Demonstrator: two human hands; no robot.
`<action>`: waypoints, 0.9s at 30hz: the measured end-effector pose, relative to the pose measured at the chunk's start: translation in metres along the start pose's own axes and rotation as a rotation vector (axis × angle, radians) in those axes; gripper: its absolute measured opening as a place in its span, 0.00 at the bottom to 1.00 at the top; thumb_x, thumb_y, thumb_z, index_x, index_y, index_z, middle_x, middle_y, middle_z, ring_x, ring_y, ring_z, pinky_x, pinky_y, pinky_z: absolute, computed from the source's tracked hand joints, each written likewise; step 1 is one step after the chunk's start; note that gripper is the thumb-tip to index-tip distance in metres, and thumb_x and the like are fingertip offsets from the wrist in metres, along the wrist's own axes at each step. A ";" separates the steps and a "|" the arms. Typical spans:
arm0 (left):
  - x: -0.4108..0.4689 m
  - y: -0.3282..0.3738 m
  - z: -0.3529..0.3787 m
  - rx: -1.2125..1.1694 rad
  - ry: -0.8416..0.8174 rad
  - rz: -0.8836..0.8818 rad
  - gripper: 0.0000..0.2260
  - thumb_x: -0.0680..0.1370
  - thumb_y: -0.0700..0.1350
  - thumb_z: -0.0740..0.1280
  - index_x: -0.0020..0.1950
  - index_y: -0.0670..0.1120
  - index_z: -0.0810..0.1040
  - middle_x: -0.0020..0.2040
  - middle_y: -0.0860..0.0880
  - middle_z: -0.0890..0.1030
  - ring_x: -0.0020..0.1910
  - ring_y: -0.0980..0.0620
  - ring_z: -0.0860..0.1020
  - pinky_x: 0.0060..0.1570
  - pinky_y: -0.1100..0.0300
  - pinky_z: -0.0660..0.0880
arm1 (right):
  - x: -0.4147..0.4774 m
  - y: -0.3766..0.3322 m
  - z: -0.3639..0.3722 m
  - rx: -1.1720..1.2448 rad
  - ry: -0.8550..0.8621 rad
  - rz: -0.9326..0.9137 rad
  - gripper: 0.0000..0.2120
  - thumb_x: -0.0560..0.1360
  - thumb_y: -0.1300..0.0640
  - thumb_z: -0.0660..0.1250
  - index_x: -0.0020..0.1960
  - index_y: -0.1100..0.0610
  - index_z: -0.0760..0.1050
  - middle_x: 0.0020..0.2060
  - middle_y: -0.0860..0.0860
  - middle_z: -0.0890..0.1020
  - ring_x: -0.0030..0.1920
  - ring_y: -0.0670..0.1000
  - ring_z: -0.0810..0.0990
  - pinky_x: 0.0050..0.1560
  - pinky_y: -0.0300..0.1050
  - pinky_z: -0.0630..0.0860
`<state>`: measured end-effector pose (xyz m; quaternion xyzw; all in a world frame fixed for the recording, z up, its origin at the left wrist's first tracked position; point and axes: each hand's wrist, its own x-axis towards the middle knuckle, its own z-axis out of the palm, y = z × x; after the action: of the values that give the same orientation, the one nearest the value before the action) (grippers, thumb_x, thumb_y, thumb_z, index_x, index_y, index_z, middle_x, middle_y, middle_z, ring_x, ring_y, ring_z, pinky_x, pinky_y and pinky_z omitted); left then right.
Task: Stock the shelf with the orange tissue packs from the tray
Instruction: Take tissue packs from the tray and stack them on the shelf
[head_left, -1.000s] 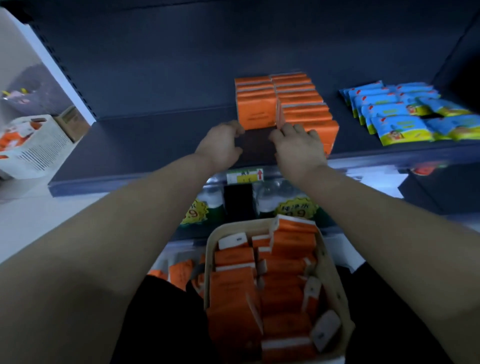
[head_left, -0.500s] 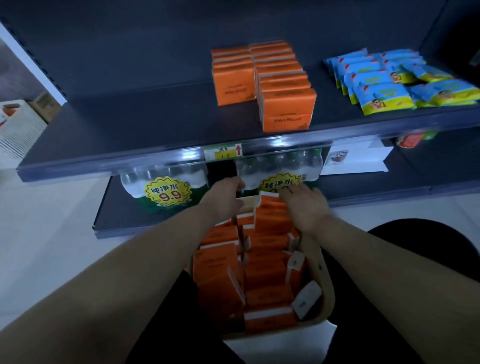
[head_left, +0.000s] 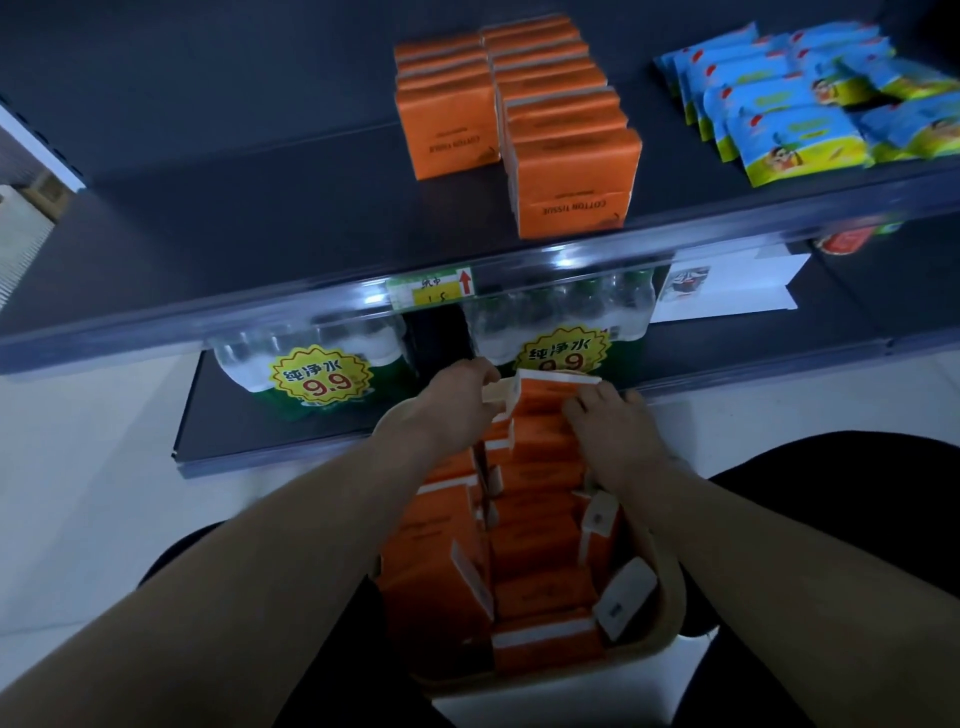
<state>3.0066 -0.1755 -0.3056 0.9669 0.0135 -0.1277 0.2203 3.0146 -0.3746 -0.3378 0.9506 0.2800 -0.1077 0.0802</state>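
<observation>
A beige tray on my lap holds several orange tissue packs standing in rows. At its far end my left hand and my right hand grip the two sides of an orange pack that sticks up above the others. On the dark upper shelf stand two rows of orange packs, the right row reaching closer to the shelf's front edge than the left row.
Blue and yellow packets lie on the upper shelf to the right. Shrink-wrapped water bottles with yellow price stickers sit on the lower shelf just beyond the tray. A price label hangs on the shelf's front rail.
Both hands came down from the shelf's orange rows to the tray and closed on a pack at its far end. The view tilted down and drew closer.
</observation>
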 end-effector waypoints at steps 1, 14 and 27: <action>0.001 -0.001 0.001 0.008 -0.003 -0.007 0.18 0.78 0.44 0.67 0.67 0.44 0.71 0.65 0.45 0.74 0.62 0.46 0.74 0.57 0.55 0.72 | -0.001 0.001 0.000 0.008 -0.002 -0.013 0.30 0.69 0.50 0.71 0.67 0.53 0.64 0.66 0.54 0.69 0.67 0.56 0.64 0.64 0.54 0.61; 0.038 0.034 0.019 0.075 -0.080 -0.043 0.25 0.77 0.41 0.65 0.73 0.45 0.64 0.67 0.42 0.72 0.64 0.43 0.72 0.58 0.53 0.74 | -0.027 0.044 -0.037 0.181 0.108 0.078 0.21 0.70 0.47 0.65 0.61 0.52 0.69 0.54 0.52 0.76 0.56 0.55 0.74 0.53 0.48 0.65; 0.052 0.044 0.035 0.422 -0.077 -0.098 0.16 0.77 0.37 0.60 0.66 0.42 0.69 0.59 0.42 0.72 0.60 0.42 0.69 0.53 0.50 0.74 | -0.028 0.051 -0.031 0.266 0.178 0.157 0.18 0.70 0.47 0.61 0.58 0.50 0.71 0.52 0.49 0.76 0.53 0.54 0.75 0.54 0.49 0.64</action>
<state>3.0523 -0.2315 -0.3310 0.9842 0.0249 -0.1750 0.0069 3.0245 -0.4249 -0.2962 0.9775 0.1941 -0.0524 -0.0632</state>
